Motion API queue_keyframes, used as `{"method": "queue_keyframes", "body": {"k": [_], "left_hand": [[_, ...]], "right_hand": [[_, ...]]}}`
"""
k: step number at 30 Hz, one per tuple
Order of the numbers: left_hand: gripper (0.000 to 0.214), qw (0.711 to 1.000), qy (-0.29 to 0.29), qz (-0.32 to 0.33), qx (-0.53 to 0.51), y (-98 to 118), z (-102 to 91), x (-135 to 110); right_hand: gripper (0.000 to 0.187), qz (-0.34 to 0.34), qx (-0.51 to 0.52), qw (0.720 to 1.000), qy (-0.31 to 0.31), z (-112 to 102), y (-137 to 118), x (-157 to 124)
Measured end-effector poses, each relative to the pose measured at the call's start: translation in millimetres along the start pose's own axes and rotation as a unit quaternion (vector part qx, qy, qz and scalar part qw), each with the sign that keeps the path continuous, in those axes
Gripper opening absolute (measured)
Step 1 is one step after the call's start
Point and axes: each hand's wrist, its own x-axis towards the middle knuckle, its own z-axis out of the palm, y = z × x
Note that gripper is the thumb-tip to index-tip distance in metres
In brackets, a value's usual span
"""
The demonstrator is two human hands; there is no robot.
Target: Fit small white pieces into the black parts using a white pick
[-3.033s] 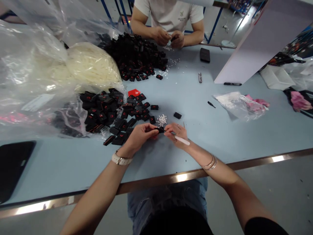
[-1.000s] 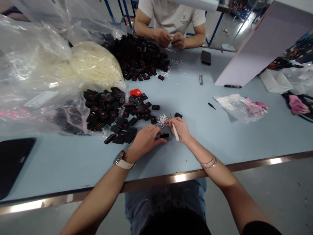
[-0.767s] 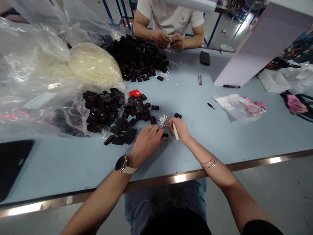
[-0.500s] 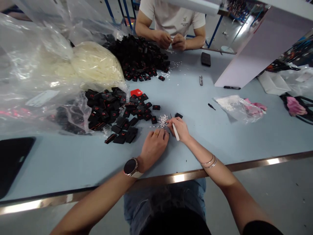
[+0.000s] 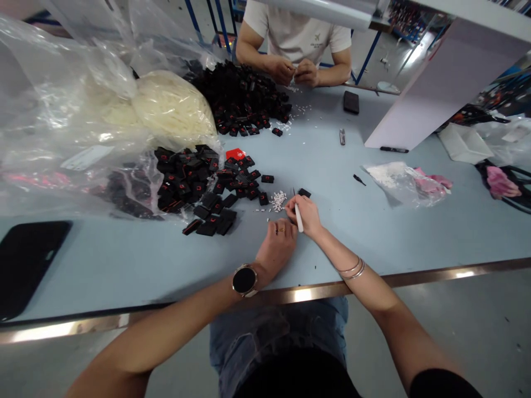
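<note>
My right hand (image 5: 306, 214) is closed around a slim white-handled tool (image 5: 298, 217) with a thin dark tip that points away from me. My left hand (image 5: 279, 246) rests low over the table beside it, fingers curled; whatever they hold is hidden beneath them. Just beyond both hands lies a small heap of tiny white pieces (image 5: 277, 201). One small black plastic part (image 5: 304, 193) sits past my right hand. To the left spreads a pile of similar black parts with red marks (image 5: 186, 179).
Clear plastic bags (image 5: 74, 127) and a bag of cream-coloured pieces (image 5: 174, 108) crowd the left. Across the table a co-worker's hands (image 5: 295, 72) work near a larger black heap (image 5: 244, 97). A white panel (image 5: 431, 83) rises at right. A black tablet-like slab (image 5: 31, 265) lies front left.
My left hand has shifted right, closer to my right hand, and its fingers curl more. My right hand keeps holding the white-handled tool in nearly the same place. The view has moved slightly.
</note>
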Motion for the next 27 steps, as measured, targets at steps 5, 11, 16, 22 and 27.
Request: {"method": "queue_keyframes", "body": {"k": [5,11,16,22,27], "left_hand": [[0.038,1.000,0.001,-0.014,-0.004,5,7.5,1],[0.035,1.000,-0.011,-0.008,0.012,7,5.2,2],[0.028,0.998,-0.050,-0.001,-0.045,-7,-2.4,5],[0.019,0.986,-0.067,-0.039,-0.147,-41,3.4,10],[0.016,0.968,-0.020,-0.085,-0.234,-64,16.7,11]], "right_hand": [[0.015,0.009,0.002,1.000,0.025,-2,-3,0],[0.014,0.013,0.030,0.998,0.057,-5,-8,-1],[0.017,0.048,0.068,0.995,0.062,-9,-12,-3],[0.020,0.057,0.119,0.989,0.064,-10,-11,-2],[0.020,0.053,0.167,0.982,0.070,-11,-12,-1]]}}
